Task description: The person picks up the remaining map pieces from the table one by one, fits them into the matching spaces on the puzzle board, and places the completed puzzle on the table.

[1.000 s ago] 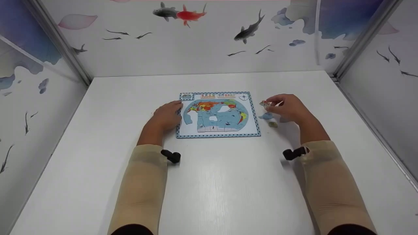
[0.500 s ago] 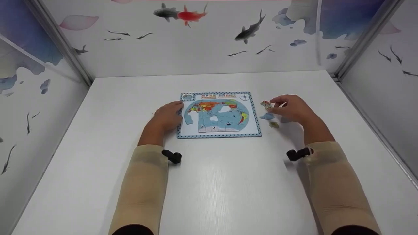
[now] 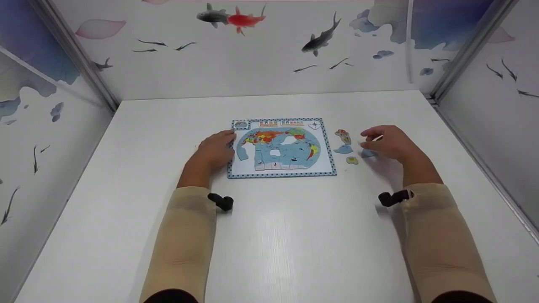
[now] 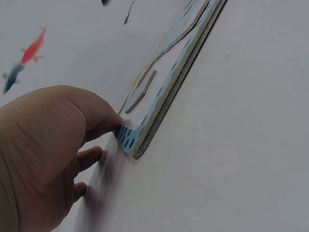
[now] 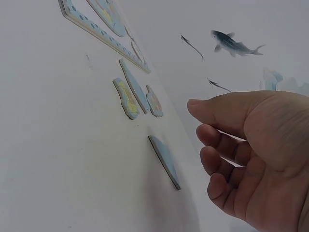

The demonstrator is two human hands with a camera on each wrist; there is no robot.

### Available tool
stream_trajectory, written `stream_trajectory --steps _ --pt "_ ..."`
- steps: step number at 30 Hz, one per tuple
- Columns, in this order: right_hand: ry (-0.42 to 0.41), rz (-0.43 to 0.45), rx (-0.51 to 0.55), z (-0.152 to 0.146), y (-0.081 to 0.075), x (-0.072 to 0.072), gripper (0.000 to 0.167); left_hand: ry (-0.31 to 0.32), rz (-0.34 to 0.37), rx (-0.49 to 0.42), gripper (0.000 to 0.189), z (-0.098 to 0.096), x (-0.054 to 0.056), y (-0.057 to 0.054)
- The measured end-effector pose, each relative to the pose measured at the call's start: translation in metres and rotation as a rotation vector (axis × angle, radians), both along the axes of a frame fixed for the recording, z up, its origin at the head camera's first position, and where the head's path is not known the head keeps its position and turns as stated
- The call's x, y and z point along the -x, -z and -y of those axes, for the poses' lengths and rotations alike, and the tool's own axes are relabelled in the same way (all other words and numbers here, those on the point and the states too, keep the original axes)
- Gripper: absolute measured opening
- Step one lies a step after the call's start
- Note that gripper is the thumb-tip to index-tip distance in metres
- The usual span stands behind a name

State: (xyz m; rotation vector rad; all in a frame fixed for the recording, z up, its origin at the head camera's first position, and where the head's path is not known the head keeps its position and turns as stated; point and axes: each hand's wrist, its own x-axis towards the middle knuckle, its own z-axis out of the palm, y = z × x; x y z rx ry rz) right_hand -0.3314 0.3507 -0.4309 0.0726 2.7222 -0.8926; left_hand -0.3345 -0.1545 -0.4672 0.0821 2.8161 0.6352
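A world map puzzle board [image 3: 282, 172] with a dotted blue border lies on the white table, with white gaps in its map. At its left edge rests my left hand [image 3: 217, 149]; the left wrist view shows the thumb [image 4: 108, 116] on the border's corner. My right hand [image 3: 389, 143] hovers to the right of the board, fingers loosely bent and holding nothing. Below its fingers lies a blue puzzle piece [image 5: 165, 162]. Nearer the board are a multicoloured puzzle piece [image 3: 344, 136], another blue piece [image 3: 343, 149] and a small yellow-green piece [image 3: 352, 160].
White panels printed with fish [image 3: 318, 40] enclose the table [image 3: 273, 235] at the back and sides. Metal posts [image 3: 471, 54] stand at the rear corners. Each sleeve carries a black wrist-camera mount, such as the right one [image 3: 393, 198].
My right hand has let go of the multicoloured piece, which lies beside the board, and has moved right over the farther blue piece. My left hand has stayed at the board's edge.
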Motion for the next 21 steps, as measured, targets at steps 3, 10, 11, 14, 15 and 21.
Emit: stream_trajectory --steps 3,10,11,14,15,21 --pt "-0.003 0.024 -0.012 -0.005 0.002 0.001 0.056 -0.008 0.007 -0.012 0.065 0.000 -0.001 0.000" --pt "0.020 0.085 -0.024 -0.017 0.004 -0.002 0.053 -0.013 0.015 -0.012 0.066 0.000 0.000 0.001" --pt "0.019 0.094 -0.022 -0.019 0.005 -0.002 0.053 -0.010 0.014 -0.009 0.066 0.000 0.000 0.002" --pt "0.025 0.119 -0.013 -0.021 0.008 -0.004 0.052 0.006 0.007 0.006 0.066 0.000 0.001 0.003" --pt "0.027 0.123 -0.008 -0.021 0.009 -0.004 0.052 0.012 0.005 0.010 0.066 0.000 0.002 0.003" --pt "0.035 0.118 0.009 -0.017 0.010 -0.004 0.050 0.034 -0.004 0.027 0.066 0.000 0.002 0.002"
